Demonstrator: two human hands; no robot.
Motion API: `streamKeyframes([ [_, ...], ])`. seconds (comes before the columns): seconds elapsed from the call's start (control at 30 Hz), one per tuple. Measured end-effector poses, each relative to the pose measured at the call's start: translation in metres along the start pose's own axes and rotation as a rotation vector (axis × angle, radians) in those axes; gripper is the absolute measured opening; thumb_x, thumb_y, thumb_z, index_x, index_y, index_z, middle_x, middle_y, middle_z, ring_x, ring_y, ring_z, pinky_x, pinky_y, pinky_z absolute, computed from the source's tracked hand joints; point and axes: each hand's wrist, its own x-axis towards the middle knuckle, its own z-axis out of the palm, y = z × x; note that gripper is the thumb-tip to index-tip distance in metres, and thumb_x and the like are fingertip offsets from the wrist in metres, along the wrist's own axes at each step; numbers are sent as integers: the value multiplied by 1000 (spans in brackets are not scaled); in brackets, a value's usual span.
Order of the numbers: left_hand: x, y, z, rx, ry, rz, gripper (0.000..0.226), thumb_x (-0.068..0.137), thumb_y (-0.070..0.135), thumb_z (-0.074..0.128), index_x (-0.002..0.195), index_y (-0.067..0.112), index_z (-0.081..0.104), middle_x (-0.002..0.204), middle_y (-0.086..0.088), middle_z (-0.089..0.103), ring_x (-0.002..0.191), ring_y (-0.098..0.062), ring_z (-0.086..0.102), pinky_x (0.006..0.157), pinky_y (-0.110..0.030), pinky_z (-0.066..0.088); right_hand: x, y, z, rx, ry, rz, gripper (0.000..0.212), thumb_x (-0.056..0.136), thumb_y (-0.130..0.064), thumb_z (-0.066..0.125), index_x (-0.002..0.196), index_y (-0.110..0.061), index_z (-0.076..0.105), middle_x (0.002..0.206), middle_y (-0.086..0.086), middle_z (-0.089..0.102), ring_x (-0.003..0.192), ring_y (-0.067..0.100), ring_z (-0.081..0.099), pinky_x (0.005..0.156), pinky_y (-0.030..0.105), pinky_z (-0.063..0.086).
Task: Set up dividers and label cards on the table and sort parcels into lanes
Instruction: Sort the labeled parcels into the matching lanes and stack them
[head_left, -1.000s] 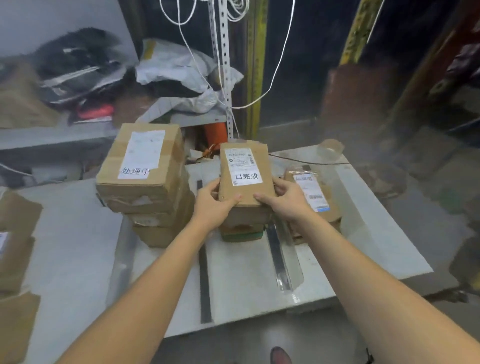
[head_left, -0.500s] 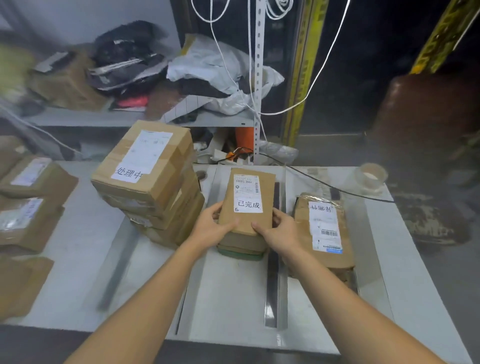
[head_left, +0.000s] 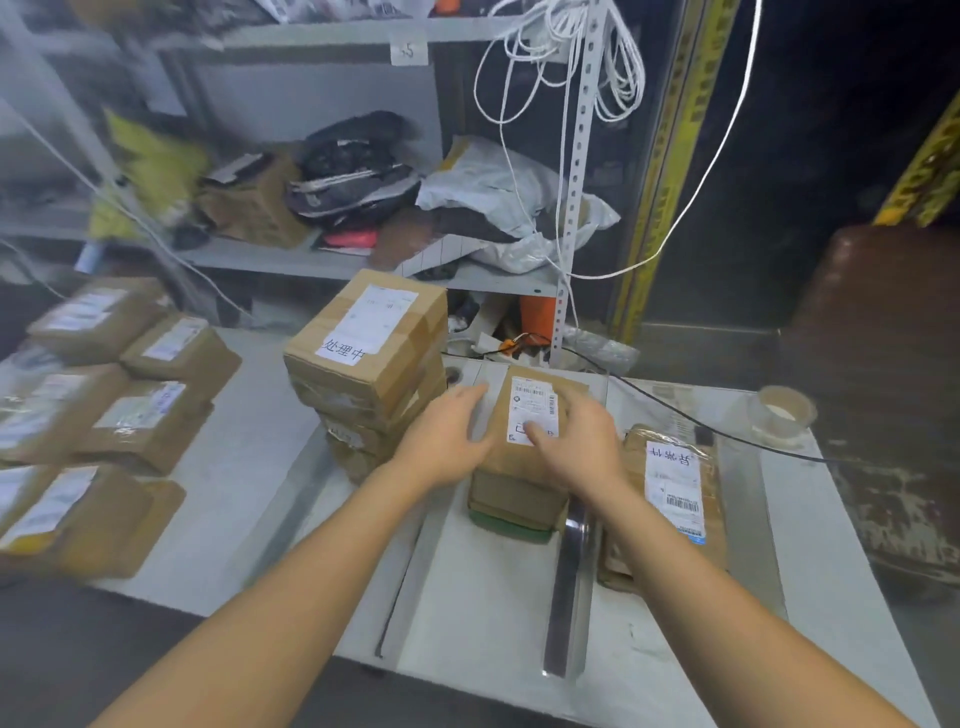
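At frame centre the top parcel (head_left: 524, 415) of the middle stack sits between both hands: the left hand (head_left: 441, 436) lies flat against its left edge, fingers loosely spread, while the right hand (head_left: 582, 441) rests on its label, neither visibly gripping. A metal divider (head_left: 569, 587) runs just right of this stack, a taller stack of boxes (head_left: 369, 358) labelled 处理中 stands left, and a flat parcel (head_left: 670, 493) lies right.

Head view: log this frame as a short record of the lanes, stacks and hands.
left lane: tall box stack, handwritten label on top
middle lane: short parcel stack
right lane: flat parcel, handwritten label
dividers: metal strip between middle and right lanes
left hand: open, on stack's left edge
right hand: flat on top parcel
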Motion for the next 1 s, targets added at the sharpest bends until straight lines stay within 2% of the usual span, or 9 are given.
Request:
streamKeyframes([
  [0.13, -17, 1, -66, 39, 166, 58, 68, 91, 36, 64, 150, 20, 36, 147, 2, 45, 134, -17, 42, 109, -32, 35, 5, -60, -9, -80, 5, -245, 59, 89, -37, 67, 142, -19, 48, 141, 2, 52, 130, 21, 48, 102, 35, 41],
  [0.2, -29, -8, -101, 95, 248, 51, 66, 91, 35, 64, 150, 18, 37, 150, -2, 44, 138, -21, 39, 113, -38, 34, 5, -93, -6, -131, 5, -342, 58, 89, -37, 66, 142, -19, 48, 141, 1, 52, 130, 20, 47, 101, 35, 42],
  [0.3, -51, -36, -149, 180, 336, 25, 60, 92, 34, 62, 146, 17, 43, 141, -6, 52, 131, -27, 46, 104, -43, 41, 2, -145, 11, -200, 4, -459, 54, 89, -39, 65, 139, -24, 50, 139, -2, 53, 127, 18, 48, 95, 36, 46],
  [0.5, -106, -143, -227, 457, 376, -189, 68, 94, 50, 53, 151, 20, 32, 145, -1, 47, 130, -24, 46, 98, -43, 48, -21, -247, 77, -292, -80, -617, 58, 90, -36, 62, 143, -22, 46, 144, 0, 51, 131, 22, 45, 96, 38, 44],
  [0.7, -172, -269, -287, 567, 320, -317, 63, 93, 51, 52, 147, 22, 37, 143, 0, 50, 128, -24, 49, 95, -40, 46, -54, -340, 178, -437, -162, -662, 60, 90, -42, 62, 144, -22, 45, 147, 0, 47, 130, 24, 47, 97, 46, 49],
  [0.9, -217, -379, -329, 618, 304, -392, 55, 91, 51, 54, 137, 22, 46, 134, 1, 56, 122, -22, 53, 90, -39, 46, -73, -406, 276, -510, -221, -668, 60, 90, -47, 61, 143, -23, 44, 146, -2, 48, 131, 22, 45, 92, 41, 51],
  [1.0, -224, -425, -343, 626, 312, -416, 58, 90, 52, 55, 139, 23, 45, 136, 1, 55, 125, -22, 50, 97, -40, 41, -71, -430, 313, -544, -260, -658, 54, 90, -46, 61, 138, -24, 47, 142, -2, 51, 127, 22, 49, 89, 42, 54],
])
